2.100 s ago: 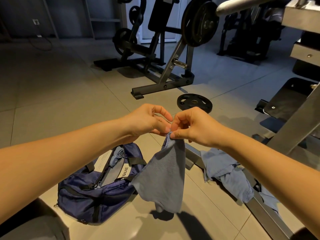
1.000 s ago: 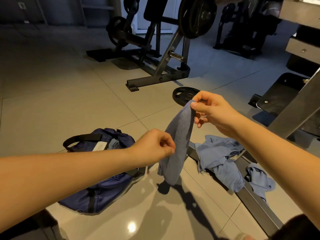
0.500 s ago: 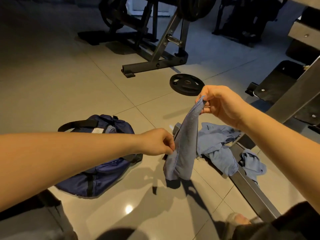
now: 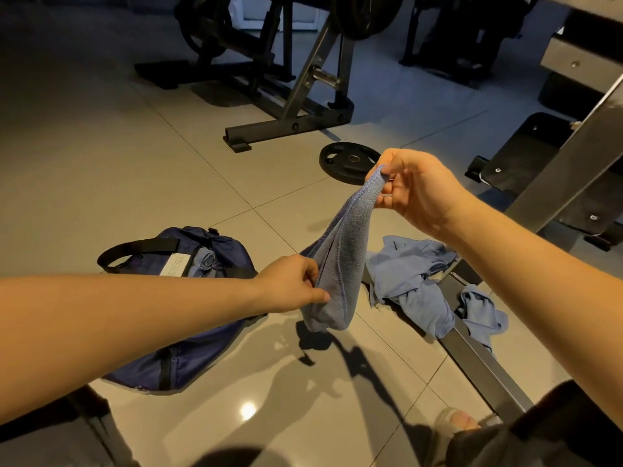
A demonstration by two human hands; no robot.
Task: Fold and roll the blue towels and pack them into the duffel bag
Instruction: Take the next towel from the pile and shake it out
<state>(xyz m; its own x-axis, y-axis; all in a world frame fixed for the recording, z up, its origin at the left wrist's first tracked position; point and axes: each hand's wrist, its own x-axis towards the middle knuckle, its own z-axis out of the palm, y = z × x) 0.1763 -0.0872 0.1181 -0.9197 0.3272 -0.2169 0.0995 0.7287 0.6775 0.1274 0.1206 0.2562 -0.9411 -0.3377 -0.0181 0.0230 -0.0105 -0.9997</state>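
A blue towel [image 4: 340,261] hangs folded lengthwise in the air over the tiled floor. My right hand [image 4: 414,187] pinches its top end. My left hand [image 4: 293,284] pinches its left edge lower down. The navy duffel bag [image 4: 188,358] lies open on the floor to the left, partly hidden by my left forearm, with a rolled blue towel [image 4: 204,261] showing inside. Two more crumpled blue towels lie to the right, a larger one [image 4: 411,281] and a smaller one [image 4: 482,311], over a metal floor rail [image 4: 485,369].
A black weight plate [image 4: 349,161] lies flat on the floor beyond the towel. A weight machine frame [image 4: 290,123] stands at the back. Bench parts and a slanted steel bar [image 4: 556,173] fill the right side. My foot [image 4: 455,423] shows at the bottom right.
My left hand let go of the towel's top, dropped down and took hold of its lower edge. My right hand kept the top. The view tilted downward.
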